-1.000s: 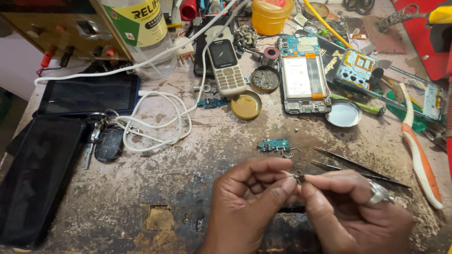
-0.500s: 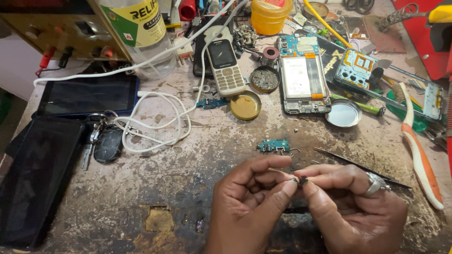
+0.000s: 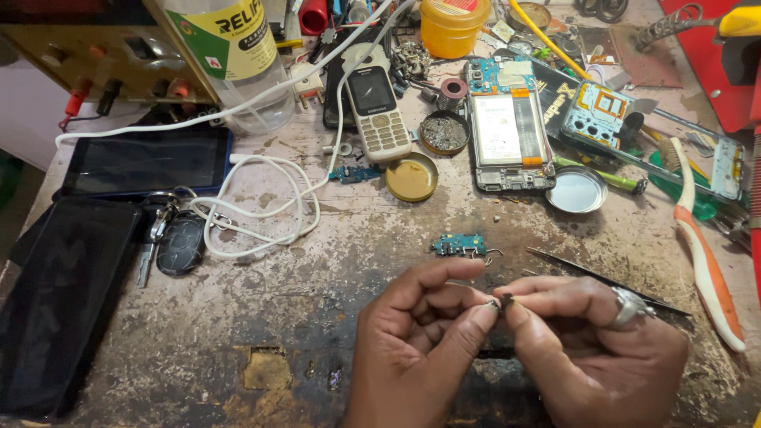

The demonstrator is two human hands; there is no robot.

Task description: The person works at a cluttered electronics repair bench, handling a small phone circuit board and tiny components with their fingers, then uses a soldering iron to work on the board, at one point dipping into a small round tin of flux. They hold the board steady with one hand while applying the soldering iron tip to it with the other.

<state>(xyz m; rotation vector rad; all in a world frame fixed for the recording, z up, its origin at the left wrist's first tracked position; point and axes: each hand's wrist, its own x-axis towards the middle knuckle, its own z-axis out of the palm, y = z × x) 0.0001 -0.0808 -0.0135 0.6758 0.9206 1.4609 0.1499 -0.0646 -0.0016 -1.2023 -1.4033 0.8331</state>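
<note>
— How many phones are on that bench?
— One keypad phone, one opened smartphone to its right, two dark slabs well left of it. One small blue circuit board lies below and to the right of the keypad phone.
— And the hands?
— Two. The left hand and right hand, which wears one ring, meet just below that board, fingertips pinched shut on one tiny dark part.
— Anything changed?
— The part sits a little right of where it was half a second ago; the tweezers beside the right hand haven't moved.
</note>
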